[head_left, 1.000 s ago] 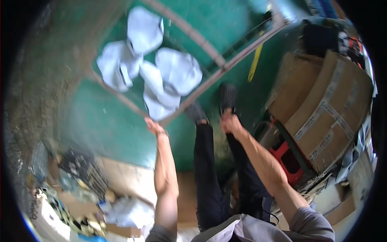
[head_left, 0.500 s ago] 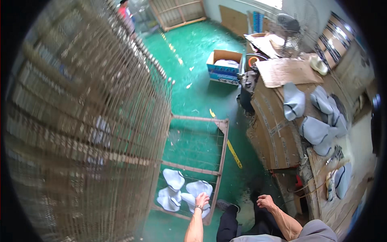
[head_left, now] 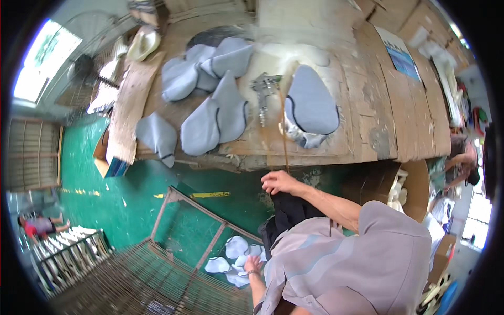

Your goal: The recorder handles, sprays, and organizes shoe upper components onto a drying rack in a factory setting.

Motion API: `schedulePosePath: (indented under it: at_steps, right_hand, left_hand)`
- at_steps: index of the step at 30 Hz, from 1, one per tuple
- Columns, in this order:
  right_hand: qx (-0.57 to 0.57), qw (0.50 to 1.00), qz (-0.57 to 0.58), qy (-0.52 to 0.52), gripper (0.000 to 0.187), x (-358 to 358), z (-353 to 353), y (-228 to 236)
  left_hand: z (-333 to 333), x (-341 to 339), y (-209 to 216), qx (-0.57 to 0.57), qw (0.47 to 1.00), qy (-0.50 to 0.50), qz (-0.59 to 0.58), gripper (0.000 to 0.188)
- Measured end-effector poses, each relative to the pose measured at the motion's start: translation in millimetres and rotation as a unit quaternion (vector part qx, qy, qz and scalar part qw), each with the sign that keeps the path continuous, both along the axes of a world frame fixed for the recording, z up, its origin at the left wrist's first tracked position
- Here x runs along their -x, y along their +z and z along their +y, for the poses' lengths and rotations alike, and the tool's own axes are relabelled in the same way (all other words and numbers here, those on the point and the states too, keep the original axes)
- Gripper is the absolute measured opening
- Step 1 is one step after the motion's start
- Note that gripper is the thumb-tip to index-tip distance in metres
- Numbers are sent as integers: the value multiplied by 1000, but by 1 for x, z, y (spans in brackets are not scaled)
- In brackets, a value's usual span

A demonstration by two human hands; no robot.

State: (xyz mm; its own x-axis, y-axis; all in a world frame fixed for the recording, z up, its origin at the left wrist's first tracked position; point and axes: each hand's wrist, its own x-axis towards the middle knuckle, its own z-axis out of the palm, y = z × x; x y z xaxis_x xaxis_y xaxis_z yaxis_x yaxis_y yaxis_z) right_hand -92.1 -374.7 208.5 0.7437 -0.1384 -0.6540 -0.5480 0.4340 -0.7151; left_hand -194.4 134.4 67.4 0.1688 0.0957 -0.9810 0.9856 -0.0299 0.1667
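My left hand (head_left: 253, 264), with a band at its wrist, lies over a light grey seat-shaped cover (head_left: 240, 277) on the lying rack frame. Its fingers look loosely stretched; whether they grip the cover's edge is too small to tell. More such covers (head_left: 237, 247) lie beside it. Near the workbench edge hangs my right hand (head_left: 278, 182), fingers bent but apart, with nothing in it. On the bench, a dark-edged cover (head_left: 312, 102) sits over a pale crumpled piece. Left of that lies a metal spray gun (head_left: 264, 93). Several loose covers (head_left: 215, 118) are grouped further left.
The cardboard-topped workbench (head_left: 362, 126) spans the far side, an orange hose (head_left: 284, 131) dropping over its edge. Lower left stands a wire rack (head_left: 136, 278). A cardboard box (head_left: 417, 184) with pale pieces stands right. Other people (head_left: 462, 157) are at the far right and far left.
My view has swung to the right, so the bench now fills the top and the rack sits lower left. My left hand stays at the covers; my right hand now appears near the bench edge.
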Motion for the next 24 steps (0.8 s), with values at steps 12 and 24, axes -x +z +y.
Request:
schedulePosePath:
  at_steps: [12, 24]
  right_hand:
    - [-78, 983, -26, -162, 46, -38, -104, 40]
    - [-1, 960, 49, -277, 41, -192, -51, -32]
  left_hand:
    - [-231, -201, 45, 67, 971, -102, -208, 53]
    - [-319, -481, 97, 160, 905, 296, -262, 122]
